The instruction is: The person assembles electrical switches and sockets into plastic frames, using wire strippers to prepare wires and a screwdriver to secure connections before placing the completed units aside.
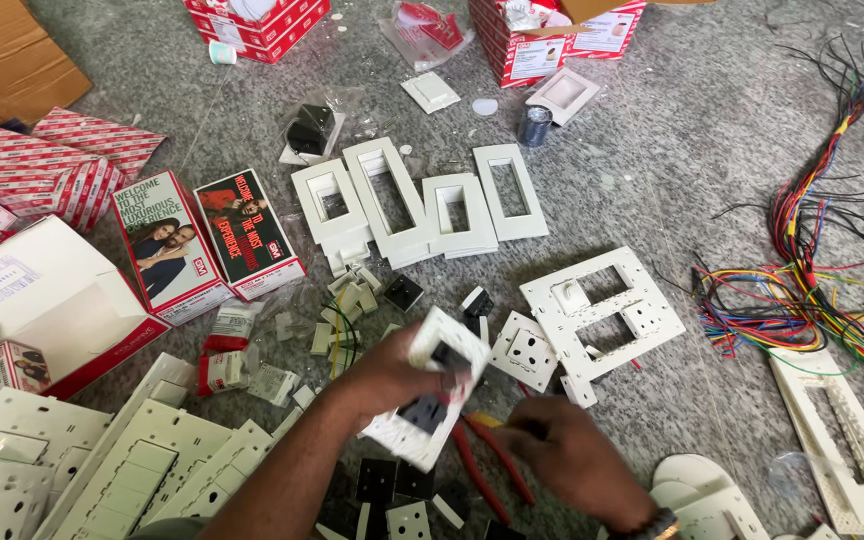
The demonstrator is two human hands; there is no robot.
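Note:
My left hand (392,375) grips a white switch plate frame (430,398) with dark modules set in it, tilted up off the floor. My right hand (564,458) is just below and to the right of it, fingers bent by the frame's lower edge; whether it holds anything I cannot tell. Red-handled pliers (487,470) lie on the floor between the hands. A white socket module (523,351) rests just right of the held frame, beside a large white mounting plate (602,310) with rectangular cut-outs.
Several white cover frames (422,205) lie in a row further off. Printed cartons (207,240) and a white box (37,300) sit left, assembled switch panels (122,465) lower left, tangled coloured wires (822,290) right, red boxes (552,35) at the top.

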